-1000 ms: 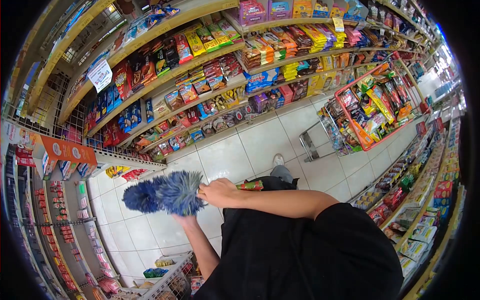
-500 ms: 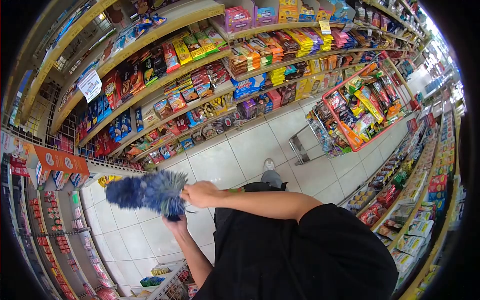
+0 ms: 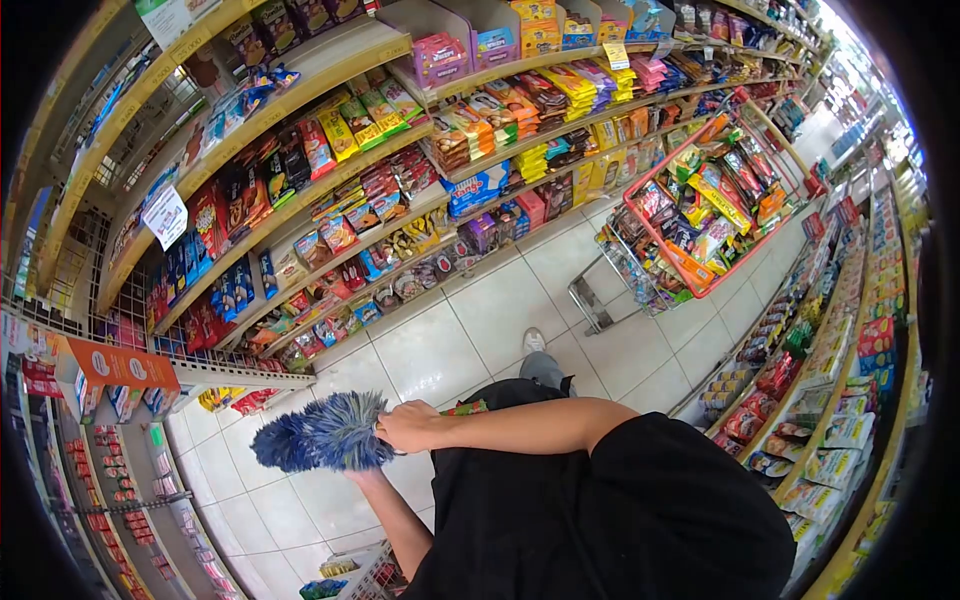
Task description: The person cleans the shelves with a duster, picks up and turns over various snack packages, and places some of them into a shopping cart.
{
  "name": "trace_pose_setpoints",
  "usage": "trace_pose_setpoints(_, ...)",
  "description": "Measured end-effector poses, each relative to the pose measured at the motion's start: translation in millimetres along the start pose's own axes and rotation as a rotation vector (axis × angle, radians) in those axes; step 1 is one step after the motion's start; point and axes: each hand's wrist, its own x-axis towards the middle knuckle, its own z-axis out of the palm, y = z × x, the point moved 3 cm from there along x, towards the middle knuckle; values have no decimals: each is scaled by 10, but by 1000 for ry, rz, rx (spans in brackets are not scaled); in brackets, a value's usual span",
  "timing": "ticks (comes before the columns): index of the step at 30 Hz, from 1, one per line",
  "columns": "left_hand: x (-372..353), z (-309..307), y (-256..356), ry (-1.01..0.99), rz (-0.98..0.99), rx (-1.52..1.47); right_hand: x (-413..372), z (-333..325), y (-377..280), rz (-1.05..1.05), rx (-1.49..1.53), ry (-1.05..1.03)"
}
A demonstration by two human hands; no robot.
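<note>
Blue duster [image 3: 320,440] tight in right hand [image 3: 410,427], left hand [image 3: 363,474] beneath, grip unclear; open tiled floor [image 3: 480,310] between shelves [image 3: 330,200].

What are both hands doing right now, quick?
Right hand: closed around the blue feather duster handle.
Left hand: under the duster head, mostly hidden; open or closed cannot be told.

Snack-packed shelves [image 3: 330,200] fill the upper left of the frame, a red wire bin [image 3: 700,210] of packets stands upper right, white floor tiles [image 3: 480,310] run between, and a white basket [image 3: 365,578] sits at bottom centre.
</note>
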Motion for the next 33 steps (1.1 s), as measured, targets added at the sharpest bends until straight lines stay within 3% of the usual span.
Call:
trace_pose_setpoints(3, -110, 158, -271, 12, 55, 168, 42, -156, 60, 91, 80, 67)
trace_pose_setpoints(7, -157, -50, -353, 145, -73, 528, 152, -386, 261, 235, 151, 50)
trace_pose_setpoints(9, -85, -418, -94, 132, -93, 482, 218, -374, 404, 282, 199, 51)
trace_pose_setpoints(10, -97, -291, -71, 114, -65, 424, 271, -369, 492, 304, 222, 55)
trace_pose_setpoints(12, -41, -320, 115, 113, 30, 270, 314, -328, 584, 289, 234, 29)
trace_pose_setpoints(14, 188, -400, 266, 294, 205, 136, 323, -282, 600, 249, 227, -5)
trace_pose_setpoints(15, 370, -533, 348, 66, 210, 127, 349, -178, 602, 268, 288, 92)
trace_pose_setpoints(16, 344, -154, 207, 319, 282, 111, 376, -72, 571, 252, 340, 23)
trace_pose_setpoints(18, 559, -86, 334, 365, 665, 506, 420, 69, 541, 219, 446, -116)
trace_pose_setpoints(19, 613, 37, 397, 414, 650, 456, 348, 47, 496, 384, 797, -345)
trace_pose_setpoints(21, 718, 256, 597, 515, 616, 350, 221, -148, 423, 442, 931, -347)
trace_pose_setpoints(22, 767, 345, 686, 324, 531, 268, 187, -222, 443, 468, 992, -352)
trace_pose_setpoints(24, 699, 706, 649, 443, 976, 677, 213, -315, 570, 429, 887, -282)
trace_pose_setpoints(26, 552, 1159, 157, 439, 1040, 835, 271, -343, 731, 384, 708, -165)
trace_pose_setpoints(28, 700, 1129, -220, 178, 1180, 1210, 265, -386, 885, 448, 777, -216)
trace_pose_setpoints(30, 764, 1077, -656, 27, 1072, 1374, 242, -417, 1110, 559, 936, -293)
trace_pose_setpoints(33, 735, 1182, -1206, -32, 1021, 1443, 99, -628, 1461, 641, 1039, -274)
